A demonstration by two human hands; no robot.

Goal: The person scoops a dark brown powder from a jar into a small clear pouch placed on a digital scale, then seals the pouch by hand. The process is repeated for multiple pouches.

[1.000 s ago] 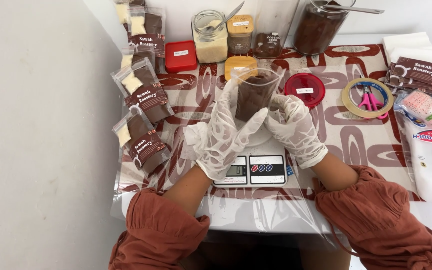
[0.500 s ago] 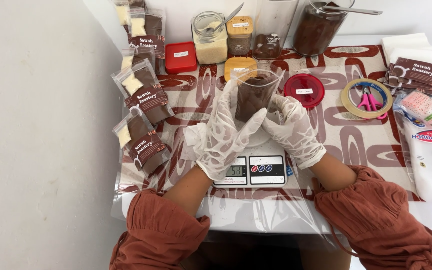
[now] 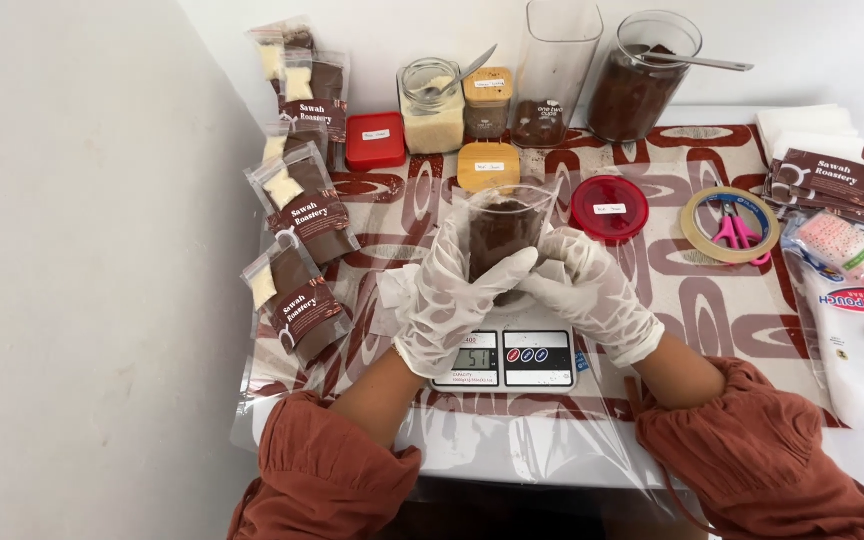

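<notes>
Brown powder: it sat inside a clear pouch; the pouch looked partly full and its top gaped open
Left hand: it wore a thin white glove; the fingers were curled tight round the left side of the pouch, with the thumb across the front
Right hand: it was gloved too; it was wrapped round the right side and bottom of the pouch, closed on it
Where the pouch was: it was held up between both hands, just above the small scale; I could not tell if it touched the scale
Done so far: I think the filling was mostly done, because powder was already in the pouch; to the left of the grip lay finished packets in a row
Left to do: the open top looked not yet shut, so closing it seemed to be left
Behind the grip: a big jar of brown powder with a spoon in it; a jar of pale grains
Right of the grip: a red lid; a tape ring round pink scissors
</notes>
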